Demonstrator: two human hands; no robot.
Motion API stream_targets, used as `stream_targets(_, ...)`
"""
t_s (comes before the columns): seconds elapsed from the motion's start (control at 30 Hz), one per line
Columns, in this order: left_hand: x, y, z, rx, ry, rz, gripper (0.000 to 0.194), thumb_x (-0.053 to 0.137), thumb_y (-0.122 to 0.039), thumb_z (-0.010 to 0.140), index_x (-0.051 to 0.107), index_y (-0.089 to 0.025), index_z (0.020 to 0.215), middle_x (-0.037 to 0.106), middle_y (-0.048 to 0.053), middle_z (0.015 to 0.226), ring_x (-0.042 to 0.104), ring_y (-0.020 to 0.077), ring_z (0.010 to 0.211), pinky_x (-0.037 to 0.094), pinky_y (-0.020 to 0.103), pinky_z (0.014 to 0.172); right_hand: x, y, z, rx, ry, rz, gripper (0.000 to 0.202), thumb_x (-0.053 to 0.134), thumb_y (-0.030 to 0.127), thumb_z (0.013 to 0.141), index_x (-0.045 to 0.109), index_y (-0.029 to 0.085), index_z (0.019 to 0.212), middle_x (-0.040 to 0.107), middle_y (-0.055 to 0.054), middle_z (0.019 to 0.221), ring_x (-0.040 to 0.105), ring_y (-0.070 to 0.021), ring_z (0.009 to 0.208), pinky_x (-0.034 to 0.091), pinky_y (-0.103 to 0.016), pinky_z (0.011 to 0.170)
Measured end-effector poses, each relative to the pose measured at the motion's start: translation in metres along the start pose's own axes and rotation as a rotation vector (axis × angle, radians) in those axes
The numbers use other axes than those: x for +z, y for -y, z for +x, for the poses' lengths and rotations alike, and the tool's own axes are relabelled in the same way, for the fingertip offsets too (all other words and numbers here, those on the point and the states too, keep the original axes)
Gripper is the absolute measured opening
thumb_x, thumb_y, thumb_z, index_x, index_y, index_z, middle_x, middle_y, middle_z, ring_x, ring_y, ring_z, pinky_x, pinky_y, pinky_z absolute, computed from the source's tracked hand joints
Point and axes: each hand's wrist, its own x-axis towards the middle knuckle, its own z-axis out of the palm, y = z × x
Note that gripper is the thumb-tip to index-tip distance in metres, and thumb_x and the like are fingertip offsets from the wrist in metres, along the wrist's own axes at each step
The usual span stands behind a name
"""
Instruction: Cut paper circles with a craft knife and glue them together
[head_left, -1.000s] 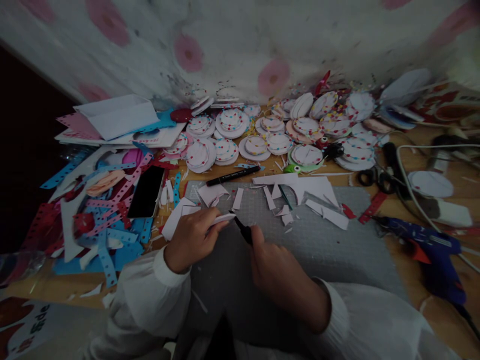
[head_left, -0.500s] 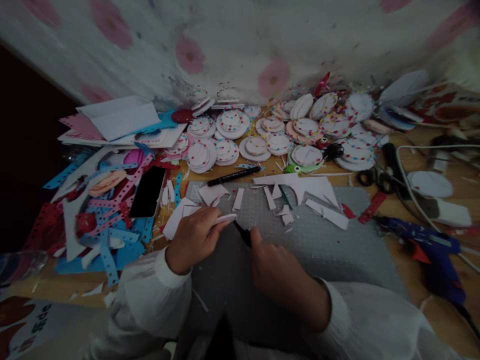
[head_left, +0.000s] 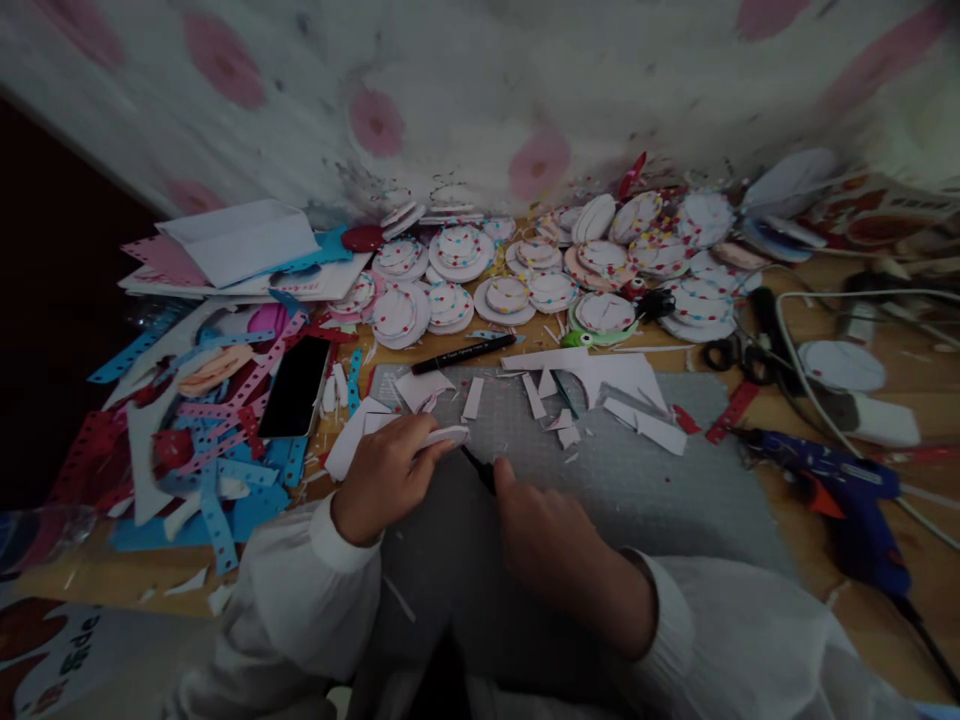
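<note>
My left hand (head_left: 386, 475) pinches a small white disc (head_left: 444, 436), its thin edge turned toward my right hand. My right hand (head_left: 551, 535) is wrapped round a slim black pointed tool (head_left: 478, 467), likely a craft knife. The tool's tip is at or just beside the right edge of the disc; whether they touch is unclear. Both hands are over a grey cutting mat (head_left: 660, 510). White cut scraps (head_left: 626, 380) and thin strips lie on the mat beyond my hands, along with a black marker pen (head_left: 463, 354) at its far edge.
Several tiered white discs with coloured dots (head_left: 459, 252) crowd the back. Punched coloured strips (head_left: 217, 450) and a phone (head_left: 296, 385) lie left. A blue glue gun (head_left: 832, 490), black-handled scissors (head_left: 739, 358) and a white cable (head_left: 787, 340) are at right.
The disc has tilted slightly, showing more of its flat face. My right hand and the tool have shifted a little left and down. The view has turned slightly right.
</note>
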Motion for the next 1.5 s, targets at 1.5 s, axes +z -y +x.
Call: stream_targets(1.5, 0.026, -0.001, 0.010, -0.381, 0.089, -1.054, 0.052, 0.054, -0.061, 0.082, 0.048, -0.017, 0.053, 0.047, -0.003, 0.044, 0.044, 0.0089, 0.041, 0.033, 0.021, 0.038, 0.008, -0.020, 0.029, 0.050, -0.420, 1.634, 0.046, 0.074, 0.044, 0.074, 0.043, 0.025, 0.103, 0.047, 0.013, 0.057, 0.042, -0.0035, 0.029, 0.038, -0.014, 0.026)
